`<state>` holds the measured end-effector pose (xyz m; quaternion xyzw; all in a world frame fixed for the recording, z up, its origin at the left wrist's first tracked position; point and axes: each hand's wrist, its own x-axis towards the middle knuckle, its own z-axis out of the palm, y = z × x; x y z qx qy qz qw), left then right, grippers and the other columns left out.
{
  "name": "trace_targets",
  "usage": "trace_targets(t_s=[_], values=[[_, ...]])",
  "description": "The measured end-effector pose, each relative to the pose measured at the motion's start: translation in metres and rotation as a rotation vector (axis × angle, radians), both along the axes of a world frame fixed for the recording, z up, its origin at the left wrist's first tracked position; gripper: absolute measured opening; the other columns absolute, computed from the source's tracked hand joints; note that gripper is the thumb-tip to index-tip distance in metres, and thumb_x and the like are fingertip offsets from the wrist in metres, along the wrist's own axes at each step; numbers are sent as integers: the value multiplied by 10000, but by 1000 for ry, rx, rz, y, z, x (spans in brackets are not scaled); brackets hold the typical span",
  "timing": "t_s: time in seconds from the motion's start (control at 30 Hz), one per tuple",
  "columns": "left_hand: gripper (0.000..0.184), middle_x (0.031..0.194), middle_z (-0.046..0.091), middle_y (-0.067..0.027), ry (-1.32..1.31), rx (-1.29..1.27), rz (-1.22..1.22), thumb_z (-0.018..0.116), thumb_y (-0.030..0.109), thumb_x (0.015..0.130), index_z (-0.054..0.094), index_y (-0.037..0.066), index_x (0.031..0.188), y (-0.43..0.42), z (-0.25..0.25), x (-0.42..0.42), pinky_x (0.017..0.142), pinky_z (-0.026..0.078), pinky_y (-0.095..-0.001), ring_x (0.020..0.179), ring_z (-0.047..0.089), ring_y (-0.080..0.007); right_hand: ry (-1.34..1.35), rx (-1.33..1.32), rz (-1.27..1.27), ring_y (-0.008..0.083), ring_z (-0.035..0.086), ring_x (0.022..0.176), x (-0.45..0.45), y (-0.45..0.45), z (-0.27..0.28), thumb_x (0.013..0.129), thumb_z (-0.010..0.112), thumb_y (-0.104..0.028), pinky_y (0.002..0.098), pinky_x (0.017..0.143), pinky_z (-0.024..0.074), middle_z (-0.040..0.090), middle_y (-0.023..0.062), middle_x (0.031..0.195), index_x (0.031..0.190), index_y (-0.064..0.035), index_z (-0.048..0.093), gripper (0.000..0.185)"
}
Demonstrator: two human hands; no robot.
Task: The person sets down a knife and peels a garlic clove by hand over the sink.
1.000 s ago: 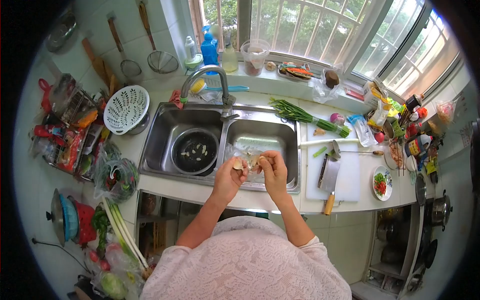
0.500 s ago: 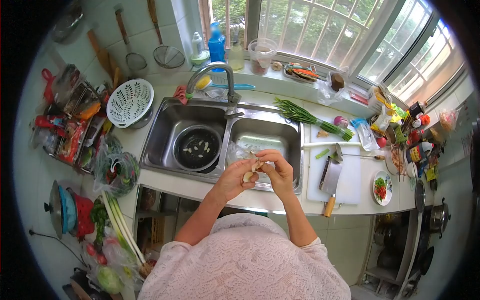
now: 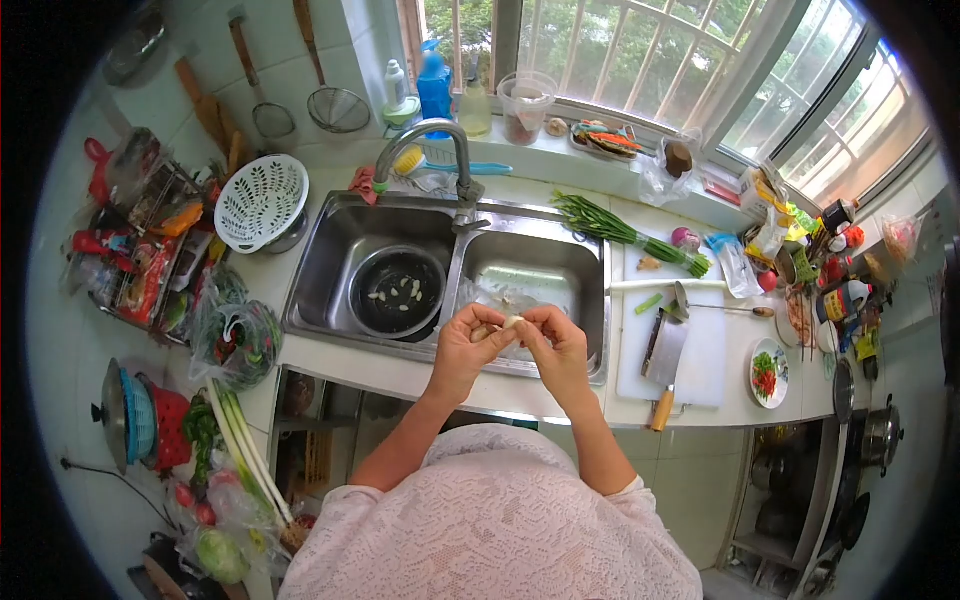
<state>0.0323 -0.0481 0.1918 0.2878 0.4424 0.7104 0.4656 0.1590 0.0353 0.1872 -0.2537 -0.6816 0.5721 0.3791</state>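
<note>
Over the front of the right sink basin (image 3: 545, 262), my two hands meet with fingertips pinched together. A pale garlic clove (image 3: 513, 322) is between them. My left hand (image 3: 463, 355) is closed, with more garlic seemingly tucked in its curled fingers. Thumb and fingers of my right hand (image 3: 558, 352) pinch the other side of the clove. Below them, a crumpled clear plastic bag (image 3: 482, 297) lies in the right basin, partly hidden by the hands. In the left basin stands a round metal bowl (image 3: 400, 322), where several peeled garlic cloves (image 3: 410, 289) lie on the dark bottom.
A faucet (image 3: 463, 165) arches over the sink. On the right, a white cutting board (image 3: 700, 350) bears a cleaver (image 3: 665, 350), a ladle (image 3: 725, 309) and green chives (image 3: 625, 232). Beyond is a plate of chopped peppers (image 3: 765, 375). A white colander (image 3: 262, 203) stands left.
My fingertips have drawn closer around the clove, and both hands have turned slightly. The garlic seen hanging below my left fingers is now mostly covered. The view shifted slightly.
</note>
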Motion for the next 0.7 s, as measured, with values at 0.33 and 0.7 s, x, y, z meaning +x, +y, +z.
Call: trace_targets(t_s=[0.33,0.7], values=[[145,693,514,74,245,-178,26,637,162,919,634,27,971,-5,1,-2,464,266,-167,542,370,10,-11,100,-27,111,566,701,3,-6,6,872,622,-18,250,638,461,630,80,810,944,20,644,84],[170,764,578,29,-338,-130,-170,603,203,941,638,39,967,-5,-15,-5,472,295,-158,589,430,-2,-27,-35,-43,58,520,692,3,-8,1,858,623,-23,218,626,432,606,16,754,911,12,644,67]])
